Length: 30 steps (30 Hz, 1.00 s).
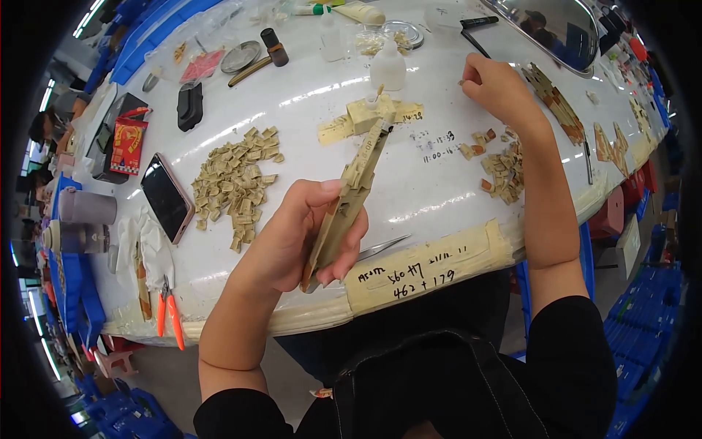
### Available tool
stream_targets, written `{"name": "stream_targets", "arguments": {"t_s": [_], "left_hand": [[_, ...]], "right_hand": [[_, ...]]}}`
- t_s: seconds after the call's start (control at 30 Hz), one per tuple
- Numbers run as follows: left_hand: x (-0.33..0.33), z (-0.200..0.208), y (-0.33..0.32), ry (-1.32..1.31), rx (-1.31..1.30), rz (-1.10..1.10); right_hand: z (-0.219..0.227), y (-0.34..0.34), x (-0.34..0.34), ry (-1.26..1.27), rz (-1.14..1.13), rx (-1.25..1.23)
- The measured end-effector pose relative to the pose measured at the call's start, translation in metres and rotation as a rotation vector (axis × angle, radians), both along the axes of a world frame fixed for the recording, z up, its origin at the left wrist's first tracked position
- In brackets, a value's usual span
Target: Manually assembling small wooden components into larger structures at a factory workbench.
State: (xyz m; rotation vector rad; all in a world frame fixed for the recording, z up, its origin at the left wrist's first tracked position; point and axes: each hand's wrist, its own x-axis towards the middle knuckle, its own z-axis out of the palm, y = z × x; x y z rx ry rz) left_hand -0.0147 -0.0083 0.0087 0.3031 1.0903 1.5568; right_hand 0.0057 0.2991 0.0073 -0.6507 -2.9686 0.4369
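My left hand (287, 238) is wrapped round a long, narrow tan plastic model part (358, 172). The part is tilted, its far tip leaning up and to the right, with small raised details along its side. At the right, over the table, my right hand (501, 88) is closed in a pinch; a tiny bit shows at its fingertips, too small to name. A pile of small tan pieces (234, 179) lies left of my left hand. Below my right forearm is another pile of tan and brown pieces (504, 172). Tweezers (384, 246) lie just beyond the table's front edge.
On the white table (292, 139) stand a white squeeze bottle (387, 69), a taped tan block (369, 115) and a dark small bottle (275, 47). A phone (167, 196) and orange-handled nippers (170, 314) lie left. Long model parts (556, 106) and a mirror-like tray (548, 33) are right.
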Motion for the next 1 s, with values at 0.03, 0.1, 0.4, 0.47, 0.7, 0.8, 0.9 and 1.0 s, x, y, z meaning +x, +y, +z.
{"name": "stream_targets", "arguments": {"t_s": [0.03, 0.1, 0.4, 0.47, 0.7, 0.8, 0.9, 1.0], "left_hand": [[0.000, 0.000, 0.000, -0.001, -0.006, -0.016], [0.001, 0.002, 0.000, -0.003, -0.018, -0.050], [0.014, 0.000, 0.004, -0.046, -0.154, -0.066], [0.015, 0.001, 0.006, -0.049, -0.170, -0.066], [0.012, 0.001, 0.008, 0.023, -0.194, -0.166], [0.012, 0.001, 0.008, 0.012, -0.198, -0.182], [0.014, 0.003, 0.009, 0.013, -0.196, -0.162], [0.014, 0.001, 0.007, 0.014, -0.188, -0.161]], "right_hand": [[0.002, -0.001, 0.001, 0.073, 0.004, -0.100], [0.007, -0.005, 0.004, 0.219, 0.010, -0.300], [0.026, -0.081, 0.035, 0.606, 0.727, -0.581], [0.024, -0.085, 0.037, 0.580, 0.845, -0.544], [0.014, -0.088, 0.038, 0.559, 1.023, -0.332], [0.012, -0.089, 0.038, 0.565, 1.024, -0.323], [0.011, -0.090, 0.037, 0.550, 1.061, -0.327], [0.008, -0.091, 0.037, 0.539, 1.072, -0.330]]}}
